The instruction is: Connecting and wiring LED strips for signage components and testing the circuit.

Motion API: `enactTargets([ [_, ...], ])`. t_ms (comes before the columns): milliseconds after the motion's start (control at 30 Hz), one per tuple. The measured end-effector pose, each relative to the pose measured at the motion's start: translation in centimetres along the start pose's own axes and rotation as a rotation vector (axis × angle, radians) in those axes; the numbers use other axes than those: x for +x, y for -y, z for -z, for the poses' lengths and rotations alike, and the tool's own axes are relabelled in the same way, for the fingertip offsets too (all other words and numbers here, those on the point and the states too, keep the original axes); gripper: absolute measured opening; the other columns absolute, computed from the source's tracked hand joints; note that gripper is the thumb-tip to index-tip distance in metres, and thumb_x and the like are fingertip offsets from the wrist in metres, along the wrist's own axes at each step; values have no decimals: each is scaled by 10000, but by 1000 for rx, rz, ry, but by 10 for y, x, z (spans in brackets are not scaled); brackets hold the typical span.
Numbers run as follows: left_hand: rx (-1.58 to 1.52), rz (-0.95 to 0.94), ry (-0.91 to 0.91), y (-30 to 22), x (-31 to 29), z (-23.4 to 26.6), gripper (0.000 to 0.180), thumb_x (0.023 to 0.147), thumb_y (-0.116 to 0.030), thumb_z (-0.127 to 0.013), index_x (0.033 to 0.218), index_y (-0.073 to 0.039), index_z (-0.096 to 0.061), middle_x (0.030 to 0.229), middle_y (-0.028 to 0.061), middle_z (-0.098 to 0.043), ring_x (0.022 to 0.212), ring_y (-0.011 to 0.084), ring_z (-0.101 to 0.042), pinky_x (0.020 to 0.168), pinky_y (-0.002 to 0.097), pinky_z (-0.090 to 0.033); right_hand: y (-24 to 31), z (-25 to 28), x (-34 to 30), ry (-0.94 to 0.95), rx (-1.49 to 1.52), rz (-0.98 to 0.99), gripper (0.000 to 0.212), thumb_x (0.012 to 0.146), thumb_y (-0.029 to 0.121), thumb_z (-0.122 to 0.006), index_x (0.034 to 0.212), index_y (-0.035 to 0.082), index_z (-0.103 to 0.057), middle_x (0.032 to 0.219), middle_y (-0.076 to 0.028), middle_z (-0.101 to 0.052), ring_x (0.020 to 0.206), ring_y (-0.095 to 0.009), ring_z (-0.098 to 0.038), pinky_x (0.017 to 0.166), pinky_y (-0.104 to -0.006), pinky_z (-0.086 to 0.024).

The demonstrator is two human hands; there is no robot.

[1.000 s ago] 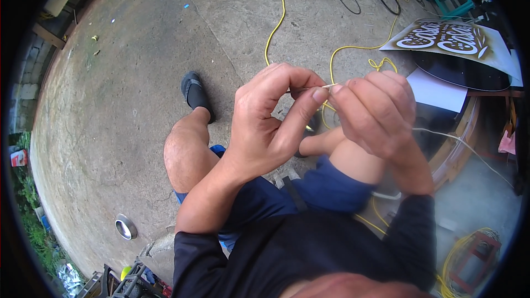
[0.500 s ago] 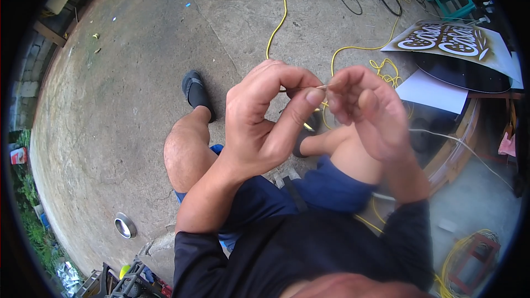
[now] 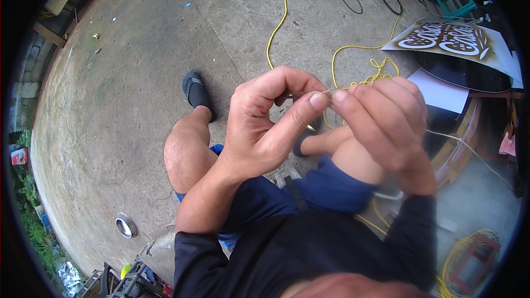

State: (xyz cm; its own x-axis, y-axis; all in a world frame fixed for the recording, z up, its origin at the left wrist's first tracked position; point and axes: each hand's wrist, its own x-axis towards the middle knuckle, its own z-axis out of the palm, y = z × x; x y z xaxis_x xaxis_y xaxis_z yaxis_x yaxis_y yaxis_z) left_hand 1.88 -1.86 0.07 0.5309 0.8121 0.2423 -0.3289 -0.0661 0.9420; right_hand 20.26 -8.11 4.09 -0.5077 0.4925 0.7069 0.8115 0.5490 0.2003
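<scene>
My left hand (image 3: 255, 124) is raised over my lap, its thumb and forefinger pinched on a thin wire (image 3: 329, 90). A dark stretch of that wire shows inside the curl of the left fingers; its pale end sticks out past the thumb. My right hand (image 3: 385, 117) closes on this end with thumb and forefinger, the other fingers folded in. The two thumb tips almost touch. How far the wire runs into the right hand is hidden by the fingers.
A yellow cord (image 3: 285, 8) snakes over the concrete floor (image 3: 138, 60) into a tangle beyond my right hand. Stencilled panels (image 3: 441, 41) lie at the right, near a green stool (image 3: 454, 4). A metal ring-shaped bowl (image 3: 126, 225) sits at lower left.
My right hand has turned and gone from loosely spread fingers to a pinch on the wire's end. The left hand has lowered slightly, still pinching the wire.
</scene>
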Motion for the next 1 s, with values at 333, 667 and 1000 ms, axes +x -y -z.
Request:
enactTargets([
  [333,761,-653,-20,1,9,6,196,692,91,-706,846,7,-618,738,99,-630,653,221,-582,600,290,-439,9,-4,1,148,975,-888,157,874,178,-651,891,24,-673,788,-38,-622,657,-106,-550,592,-240,-428],
  [667,116,-32,-16,1,0,4,72,904,-41,-628,930,25,-615,838,31,-629,737,58,-533,643,211,-428,1,-5,-12,-64,163,-185,250,833,191,-714,1043,67,-657,969,-49,-625,836,-191,-592,679,-275,-484],
  [1000,176,-130,-14,3,6,2,71,843,-34,-678,864,15,-631,750,47,-630,681,96,-555,624,243,-436,-6,3,-2,13,-24,41,157,854,225,-654,921,96,-715,839,-15,-628,793,-189,-565,651,-304,-462],
])
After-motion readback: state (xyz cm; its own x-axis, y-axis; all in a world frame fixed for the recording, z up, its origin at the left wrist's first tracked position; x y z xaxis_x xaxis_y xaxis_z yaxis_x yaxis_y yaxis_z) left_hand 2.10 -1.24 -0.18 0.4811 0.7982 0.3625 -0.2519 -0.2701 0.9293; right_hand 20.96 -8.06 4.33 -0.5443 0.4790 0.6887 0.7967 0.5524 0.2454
